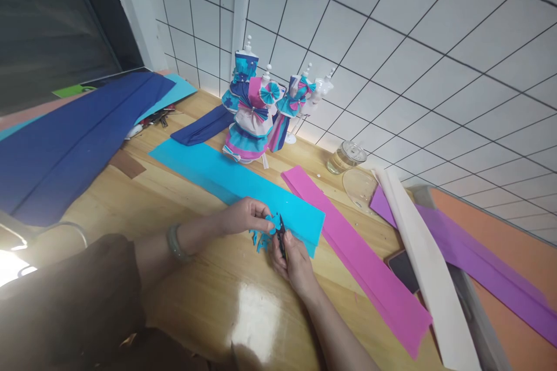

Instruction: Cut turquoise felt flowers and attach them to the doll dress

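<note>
The small blue piece [273, 223] sits over the desk [195, 278] in the grip of the left hand [248, 217], pinched between thumb and fingers. The right hand [296, 258] is closed around dark snips [282, 237], their blades partly hidden, probably against the piece, which looks bright, flat and irregularly edged

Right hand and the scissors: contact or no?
Touching. The head view shows it plainly: the right hand is closed around the black scissors, its thumb on one side and its fingers curled on the other.
</note>
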### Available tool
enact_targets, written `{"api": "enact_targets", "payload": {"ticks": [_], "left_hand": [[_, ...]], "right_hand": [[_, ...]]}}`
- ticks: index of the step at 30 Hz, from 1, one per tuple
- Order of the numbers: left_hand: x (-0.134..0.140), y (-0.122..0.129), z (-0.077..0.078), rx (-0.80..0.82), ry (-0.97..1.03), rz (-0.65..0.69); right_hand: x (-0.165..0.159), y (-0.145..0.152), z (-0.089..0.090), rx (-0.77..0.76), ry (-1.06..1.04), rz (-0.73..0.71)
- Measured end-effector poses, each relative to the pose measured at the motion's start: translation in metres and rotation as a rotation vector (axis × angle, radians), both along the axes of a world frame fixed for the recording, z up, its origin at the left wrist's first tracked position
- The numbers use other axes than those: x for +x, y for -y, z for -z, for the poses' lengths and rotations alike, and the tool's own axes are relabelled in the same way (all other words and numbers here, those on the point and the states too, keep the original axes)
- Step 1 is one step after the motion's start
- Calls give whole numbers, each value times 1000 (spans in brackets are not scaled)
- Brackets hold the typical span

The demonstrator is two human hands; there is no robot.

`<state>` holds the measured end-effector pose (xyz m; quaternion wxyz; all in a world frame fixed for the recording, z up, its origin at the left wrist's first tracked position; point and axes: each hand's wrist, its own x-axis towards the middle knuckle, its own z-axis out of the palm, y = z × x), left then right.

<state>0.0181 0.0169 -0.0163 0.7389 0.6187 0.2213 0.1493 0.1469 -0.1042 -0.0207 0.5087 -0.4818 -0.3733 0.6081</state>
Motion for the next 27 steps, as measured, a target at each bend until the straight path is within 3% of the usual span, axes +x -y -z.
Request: {"api": "enact_targets", "payload": {"ticks": [7, 16, 27], "left_hand": [[0, -2, 3, 0, -18, 16], [2, 0, -6, -109, 22, 12], [3, 0, -1, -140, 34, 1]], "right_hand": [[1, 0, -2, 2, 19, -19], [3, 0, 0, 28, 16, -18], [5, 0, 3, 8, 5, -29]]}}
